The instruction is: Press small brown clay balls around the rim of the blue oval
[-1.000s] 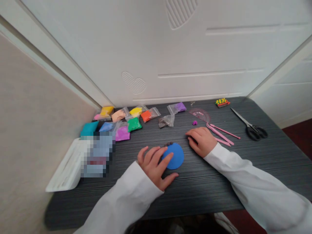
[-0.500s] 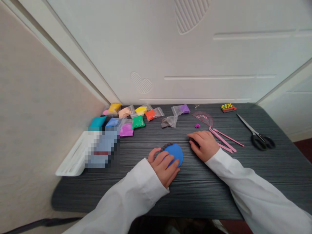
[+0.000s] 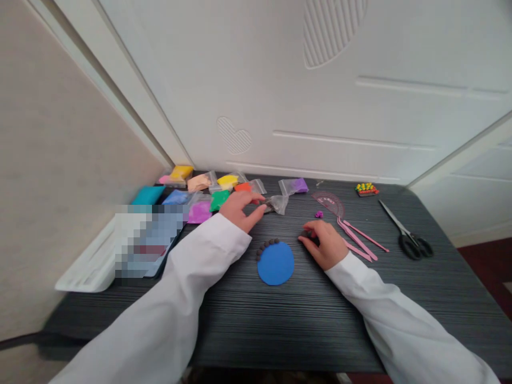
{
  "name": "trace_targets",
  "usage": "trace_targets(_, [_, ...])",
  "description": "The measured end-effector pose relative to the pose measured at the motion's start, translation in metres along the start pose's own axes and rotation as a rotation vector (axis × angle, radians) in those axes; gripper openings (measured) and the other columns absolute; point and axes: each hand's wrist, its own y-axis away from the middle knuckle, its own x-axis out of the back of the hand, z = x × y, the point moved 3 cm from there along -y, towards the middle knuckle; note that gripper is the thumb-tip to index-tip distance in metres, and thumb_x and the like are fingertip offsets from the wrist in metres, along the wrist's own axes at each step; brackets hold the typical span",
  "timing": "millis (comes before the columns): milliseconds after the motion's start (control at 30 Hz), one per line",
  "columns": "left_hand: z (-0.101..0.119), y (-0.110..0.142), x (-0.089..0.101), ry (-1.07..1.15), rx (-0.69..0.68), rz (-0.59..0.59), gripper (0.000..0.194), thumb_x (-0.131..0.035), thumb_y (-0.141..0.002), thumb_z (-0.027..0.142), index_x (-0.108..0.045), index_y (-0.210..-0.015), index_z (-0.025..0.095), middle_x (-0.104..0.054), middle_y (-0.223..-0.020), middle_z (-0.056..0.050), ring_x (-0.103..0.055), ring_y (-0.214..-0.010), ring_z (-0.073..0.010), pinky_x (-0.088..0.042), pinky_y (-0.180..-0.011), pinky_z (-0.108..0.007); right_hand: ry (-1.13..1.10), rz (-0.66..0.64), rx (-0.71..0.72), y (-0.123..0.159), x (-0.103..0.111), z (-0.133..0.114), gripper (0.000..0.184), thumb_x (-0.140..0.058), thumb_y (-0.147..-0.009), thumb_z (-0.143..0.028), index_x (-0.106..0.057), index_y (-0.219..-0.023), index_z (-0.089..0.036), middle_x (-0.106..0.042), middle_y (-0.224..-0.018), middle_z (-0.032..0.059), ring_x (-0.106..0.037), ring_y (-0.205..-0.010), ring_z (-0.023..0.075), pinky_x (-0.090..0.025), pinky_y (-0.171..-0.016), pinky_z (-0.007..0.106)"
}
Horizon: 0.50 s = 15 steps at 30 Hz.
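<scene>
Blue disc point(image 3: 276, 265) is lying flat on the dark table point(image 3: 240, 336), between and nearer than both hands — it's round, about as long as it is wide, with dark grey balls point(image 3: 266, 244) curving along its far-left edge. Hands are staying apart from each other. Left hand point(image 3: 240, 210) is resting at the left end of the grey clay bag point(image 3: 279, 204), thumb and forefinger parted there; can't tell if they're gripping. That bag's long axis is running left to right, clear end pointing right. Right hand point(image 3: 326, 245) is curling, thumb and fingers closed around a dark lump point(image 3: 307, 233), right of the disc.

Further out: purple bit point(image 3: 319, 214), protractor point(image 3: 330, 201), pink tweezers point(image 3: 358, 240) and pink stick point(image 3: 368, 237) are lying beyond and right of the right hand — scissors point(image 3: 408, 233) farther right, blades pointing far-left. Green packet point(image 3: 220, 200) is sitting beside the left hand; white tray point(image 3: 86, 264) is sitting far left.
</scene>
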Motion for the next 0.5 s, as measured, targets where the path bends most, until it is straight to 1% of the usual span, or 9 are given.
trace_targets(33, [-0.002,-0.009,-0.009,-0.027,-0.071,-0.060,0.026,-0.054,-0.071,0.035,-0.061,-0.087,0.015,-0.062,-0.077,-0.005,-0.055,-0.080,-0.0171,-0.043,-0.077,-0.033,-0.001,0.008,-0.006,-0.002,-0.001,0.000,0.018,-0.049,-0.078,-0.026,-0.049,-0.093,-0.016,-0.059,-0.084,0.0051,-0.052,-0.075,0.0154,-0.041,-0.068,0.028])
trace_targets(67, [-0.004,-0.015,-0.017,-0.050,-0.145,-0.105,0.035,-0.056,-0.069,0.039,-0.059,-0.094,0.015,-0.062,-0.086,-0.007,-0.054,-0.086,-0.0188,-0.042,-0.081,-0.034,0.000,0.013,-0.009,-0.003,-0.002,0.000,0.017,-0.048,-0.079,-0.025,-0.048,-0.093,-0.016,-0.059,-0.083,0.0050,-0.053,-0.074,0.0150,-0.042,-0.067,0.027])
trace_targets(133, [-0.006,-0.023,-0.033,-0.114,-0.254,-0.167,0.048,-0.055,-0.068,0.044,-0.053,-0.107,0.017,-0.058,-0.100,-0.009,-0.051,-0.096,-0.0220,-0.039,-0.085,-0.038,0.008,0.015,0.000,-0.005,-0.004,-0.002,0.016,-0.045,-0.080,-0.022,-0.048,-0.095,-0.017,-0.059,-0.085,0.0048,-0.054,-0.075,0.0146,-0.042,-0.067,0.027])
trace_targets(167, [-0.007,-0.025,-0.039,-0.141,-0.300,-0.192,0.051,-0.055,-0.068,0.045,-0.051,-0.111,0.018,-0.057,-0.105,-0.009,-0.049,-0.099,-0.0235,-0.038,-0.086,-0.040,0.016,0.013,0.009,-0.006,-0.004,-0.003,0.017,-0.044,-0.081,-0.022,-0.048,-0.096,-0.017,-0.060,-0.087,0.0048,-0.054,-0.078,0.0149,-0.042,-0.069,0.027])
trace_targets(233, [-0.012,-0.024,-0.050,-0.179,-0.370,-0.229,0.047,-0.053,-0.070,0.044,-0.052,-0.110,0.019,-0.057,-0.106,-0.009,-0.047,-0.102,-0.0251,-0.038,-0.086,-0.042,0.039,0.005,0.034,-0.007,-0.004,-0.006,0.018,-0.042,-0.082,-0.023,-0.049,-0.098,-0.018,-0.060,-0.092,0.0043,-0.054,-0.084,0.0156,-0.041,-0.073,0.028])
trace_targets(333, [-0.024,-0.021,-0.058,-0.171,-0.412,-0.235,0.040,-0.051,-0.073,0.039,-0.056,-0.105,0.017,-0.059,-0.105,-0.010,-0.049,-0.100,-0.0233,-0.040,-0.086,-0.039,0.075,-0.011,0.061,-0.012,-0.004,-0.010,0.019,-0.042,-0.083,-0.028,-0.052,-0.095,-0.019,-0.062,-0.090,0.0041,-0.054,-0.083,0.0167,-0.038,-0.074,0.030])
trace_targets(433, [-0.035,-0.018,-0.060,-0.157,-0.407,-0.199,0.036,-0.049,-0.075,0.035,-0.057,-0.104,0.016,-0.057,-0.109,-0.010,-0.045,-0.107,-0.0236,-0.037,-0.090,-0.039,0.101,-0.026,0.065,-0.022,-0.008,-0.011,0.021,-0.043,-0.082,-0.034,-0.055,-0.089,-0.018,-0.062,-0.084,0.0054,-0.053,-0.080,0.0173,-0.036,-0.071,0.031])
trace_targets(500, [-0.039,-0.017,-0.060,-0.153,-0.392,-0.177,0.034,-0.048,-0.075,0.031,-0.057,-0.104,0.015,-0.055,-0.111,-0.011,-0.042,-0.110,-0.0242,-0.035,-0.092,-0.040,0.113,-0.041,0.066,-0.030,-0.011,-0.011,0.022,-0.043,-0.082,-0.034,-0.056,-0.086,-0.018,-0.062,-0.083,0.0060,-0.052,-0.079,0.0175,-0.035,-0.071,0.031])
